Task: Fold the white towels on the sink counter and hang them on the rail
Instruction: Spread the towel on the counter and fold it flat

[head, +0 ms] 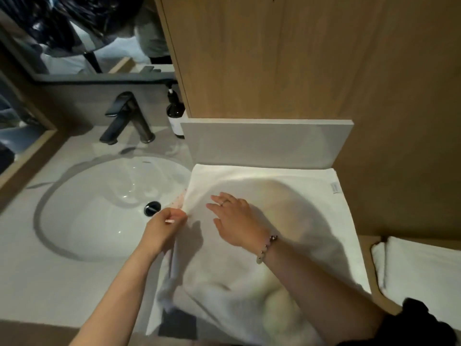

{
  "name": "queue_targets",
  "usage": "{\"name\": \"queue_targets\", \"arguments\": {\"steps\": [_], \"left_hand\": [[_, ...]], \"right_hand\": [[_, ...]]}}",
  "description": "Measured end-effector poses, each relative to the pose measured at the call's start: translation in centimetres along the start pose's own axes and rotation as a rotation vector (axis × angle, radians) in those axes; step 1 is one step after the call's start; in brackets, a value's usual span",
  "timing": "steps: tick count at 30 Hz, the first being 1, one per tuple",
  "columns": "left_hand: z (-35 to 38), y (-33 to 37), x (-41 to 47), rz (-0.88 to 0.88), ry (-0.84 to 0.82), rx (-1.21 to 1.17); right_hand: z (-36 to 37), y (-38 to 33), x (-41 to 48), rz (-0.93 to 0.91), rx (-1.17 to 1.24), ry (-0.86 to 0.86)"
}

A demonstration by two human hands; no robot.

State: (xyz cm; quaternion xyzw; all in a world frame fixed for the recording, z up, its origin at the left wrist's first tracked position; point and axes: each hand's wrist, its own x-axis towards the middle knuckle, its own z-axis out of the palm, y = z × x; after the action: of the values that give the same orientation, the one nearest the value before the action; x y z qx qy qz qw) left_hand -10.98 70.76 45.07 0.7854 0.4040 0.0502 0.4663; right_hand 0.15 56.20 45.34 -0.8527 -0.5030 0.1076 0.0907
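Observation:
A white towel (287, 196) lies spread over the sink counter (37, 283) to the right of the basin, and its near part hangs over the counter's front edge. My left hand (164, 228) pinches the towel's left edge beside the basin. My right hand (237, 221) rests flat on the towel's middle with fingers spread, holding nothing. Another white towel (424, 270) lies folded at the lower right. No rail is in view.
A white oval basin (99, 208) with a black drain sits to the left. Behind it stand a black tap (124, 118) and a dark soap bottle (175, 113). A wooden cabinet wall (299, 58) rises behind the towel, and a mirror (87, 33) hangs at the upper left.

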Motion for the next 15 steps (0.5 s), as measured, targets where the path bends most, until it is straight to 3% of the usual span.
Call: {"name": "queue_targets", "arguments": {"steps": [5, 12, 15], "left_hand": [[-2.6, -2.6, -5.5, -0.059, -0.277, -0.022], [-3.8, -6.8, -9.8, -0.015, -0.392, -0.223], [-3.9, -7.5, -10.6, -0.103, -0.432, -0.427]], "right_hand": [[1.5, -1.6, 0.0, 0.004, -0.026, -0.125], [1.9, -2.4, -0.1, 0.063, -0.029, -0.285], [2.3, -2.3, -0.3, 0.059, -0.026, -0.297]]}}
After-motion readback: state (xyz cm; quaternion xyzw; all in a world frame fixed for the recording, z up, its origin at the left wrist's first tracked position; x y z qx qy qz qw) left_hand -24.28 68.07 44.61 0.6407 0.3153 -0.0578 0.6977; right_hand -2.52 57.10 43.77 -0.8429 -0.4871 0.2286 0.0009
